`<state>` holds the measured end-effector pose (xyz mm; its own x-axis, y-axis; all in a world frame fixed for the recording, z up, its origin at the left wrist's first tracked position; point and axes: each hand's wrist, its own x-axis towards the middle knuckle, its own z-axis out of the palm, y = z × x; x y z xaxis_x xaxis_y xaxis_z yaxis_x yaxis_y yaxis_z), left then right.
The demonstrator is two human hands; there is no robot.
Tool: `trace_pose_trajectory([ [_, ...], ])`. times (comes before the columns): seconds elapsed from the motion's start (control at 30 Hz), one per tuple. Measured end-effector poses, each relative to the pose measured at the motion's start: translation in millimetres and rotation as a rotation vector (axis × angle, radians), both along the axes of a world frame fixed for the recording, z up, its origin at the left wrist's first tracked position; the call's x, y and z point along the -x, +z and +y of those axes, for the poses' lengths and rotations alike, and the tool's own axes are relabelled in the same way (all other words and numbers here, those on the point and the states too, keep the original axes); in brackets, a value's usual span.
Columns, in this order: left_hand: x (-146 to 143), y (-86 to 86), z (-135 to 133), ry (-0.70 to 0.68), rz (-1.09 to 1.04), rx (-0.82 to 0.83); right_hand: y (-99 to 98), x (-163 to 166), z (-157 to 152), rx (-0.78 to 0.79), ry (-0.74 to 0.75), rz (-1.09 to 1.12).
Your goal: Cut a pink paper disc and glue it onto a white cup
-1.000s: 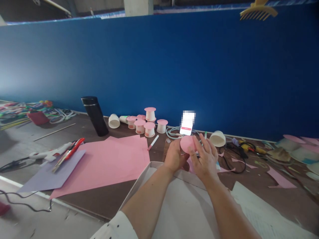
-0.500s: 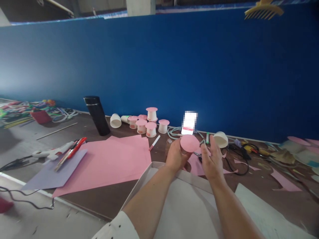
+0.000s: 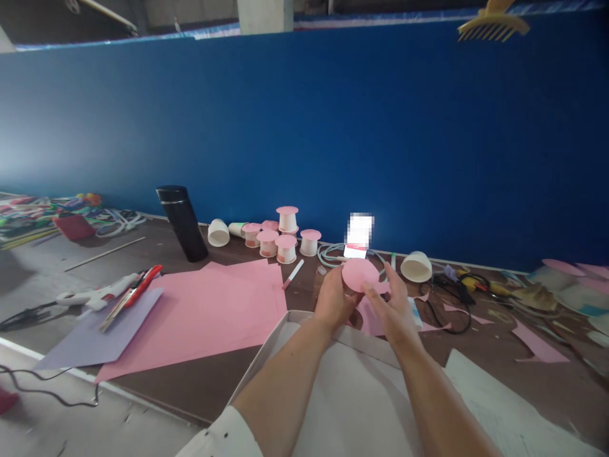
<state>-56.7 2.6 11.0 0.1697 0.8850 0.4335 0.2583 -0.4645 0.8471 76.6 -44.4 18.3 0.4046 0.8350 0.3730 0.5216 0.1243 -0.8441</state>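
My left hand (image 3: 333, 299) is wrapped round a small cup whose top carries a round pink paper disc (image 3: 359, 273). The cup's body is mostly hidden by my fingers. My right hand (image 3: 394, 306) is at the disc's right edge, with thumb and forefinger pinching its rim and the other fingers loosely apart. Both hands hover above the far edge of a shallow white cardboard box (image 3: 354, 393) in front of me. A pink paper offcut (image 3: 373, 316) lies on the table under my hands.
A large pink sheet (image 3: 204, 314) and a lilac sheet (image 3: 102, 330) lie left, with a glue gun (image 3: 98, 292) and red scissors (image 3: 136, 292). Several pink-topped cups (image 3: 280, 236), a black flask (image 3: 181, 222), a lit phone (image 3: 358, 236), a white cup (image 3: 416, 266) and cables (image 3: 447, 298) line the blue wall.
My right hand first lay over the pink disc, then drew back to the right with fingers spread, and has now returned to pinch the disc's edge. The left hand kept holding the cup.
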Motion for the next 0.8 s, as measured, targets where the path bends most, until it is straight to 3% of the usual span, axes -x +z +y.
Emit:
trace_pose_trajectory([
  [0.27,0.0,-1.9,0.4,0.012,0.006,-0.035,-3.2,0.0,2.4,-0.017,-0.030,-0.073],
  [0.53,-1.2,-3.6,1.7,0.038,0.011,-0.029,0.7,0.3,-1.7,-0.024,-0.016,0.059],
  [0.8,-0.8,-6.3,3.5,-0.005,-0.010,-0.096,-1.6,-0.5,0.1,-0.050,-0.022,0.048],
])
